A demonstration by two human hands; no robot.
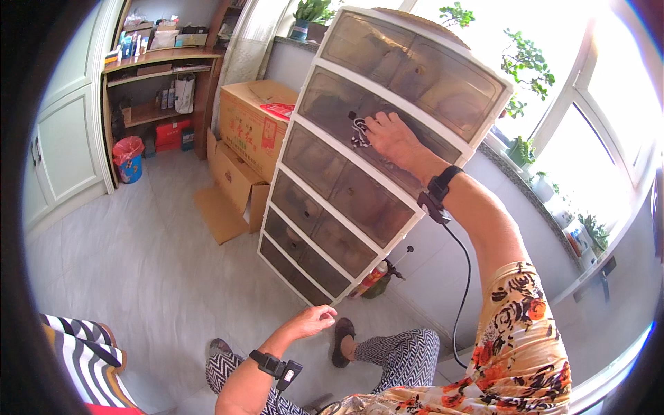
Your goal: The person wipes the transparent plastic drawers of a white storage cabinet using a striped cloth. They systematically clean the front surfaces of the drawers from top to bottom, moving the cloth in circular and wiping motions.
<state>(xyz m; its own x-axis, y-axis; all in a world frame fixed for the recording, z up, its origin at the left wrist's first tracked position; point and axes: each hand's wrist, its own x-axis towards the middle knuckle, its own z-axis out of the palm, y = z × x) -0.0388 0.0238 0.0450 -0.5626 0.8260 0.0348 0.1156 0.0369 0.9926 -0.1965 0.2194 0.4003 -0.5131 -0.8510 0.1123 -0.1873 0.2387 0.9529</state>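
A tall plastic drawer cabinet [290, 122] with white frames and smoky see-through fronts stands before me. My right hand [391, 136] is at the front of the second drawer from the top, its fingers bent against a black-and-white patterned cloth piece [360, 134] there. Whether the fingers grip it cannot be made out. My left hand [313, 320] hangs low near the cabinet's bottom corner, fingers loosely curled, with no object visible in it. Both wrists wear black straps with small devices and cables. Blurry contents show through the drawer fronts.
Cardboard boxes [249, 127] are stacked left of the cabinet, one flap on the floor. Behind them are a wooden desk [171, 55] and a blue bin [128, 168]. Potted plants [521, 150] line the windowsill. Striped fabric [85, 358] lies at lower left.
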